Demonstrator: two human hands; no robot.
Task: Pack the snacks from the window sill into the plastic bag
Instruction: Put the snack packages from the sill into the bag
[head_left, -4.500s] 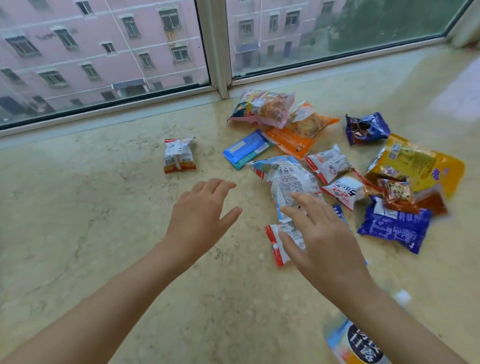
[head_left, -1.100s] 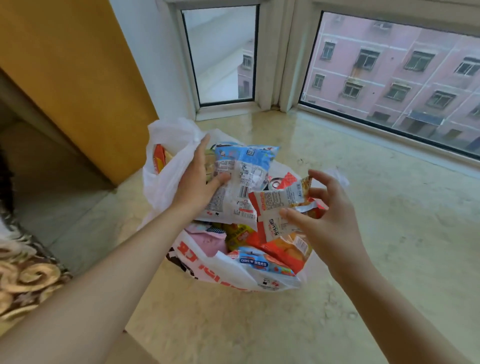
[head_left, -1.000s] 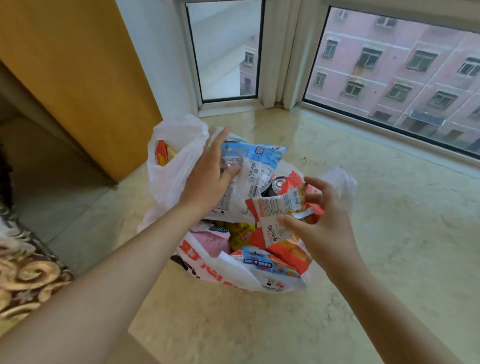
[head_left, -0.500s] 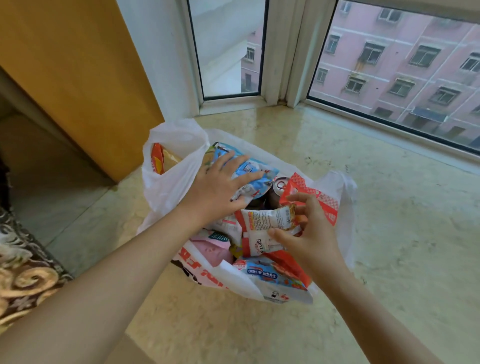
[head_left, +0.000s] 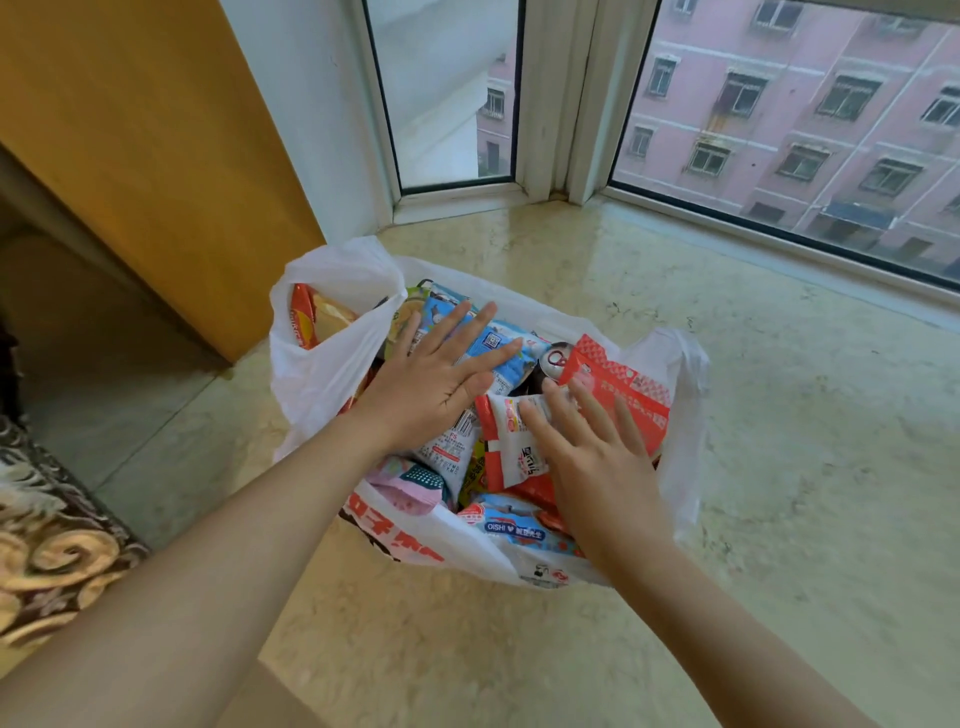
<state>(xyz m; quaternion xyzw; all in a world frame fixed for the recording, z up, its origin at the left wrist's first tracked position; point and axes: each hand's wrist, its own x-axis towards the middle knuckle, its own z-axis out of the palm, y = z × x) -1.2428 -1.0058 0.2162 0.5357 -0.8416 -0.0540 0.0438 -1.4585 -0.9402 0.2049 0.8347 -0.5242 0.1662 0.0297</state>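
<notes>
Both hands, left (head_left: 434, 382) and right (head_left: 589, 457), press flat on bagged snacks (head_left: 511, 452).

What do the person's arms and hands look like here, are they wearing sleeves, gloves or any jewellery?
Both forearms are bare as far up as the view shows, with no sleeve edge in sight. The left hand and the right hand have no gloves, and no rings, watch or bracelets show on the fingers or wrists. The fingernails look short and unpainted. No markings are visible.
</notes>
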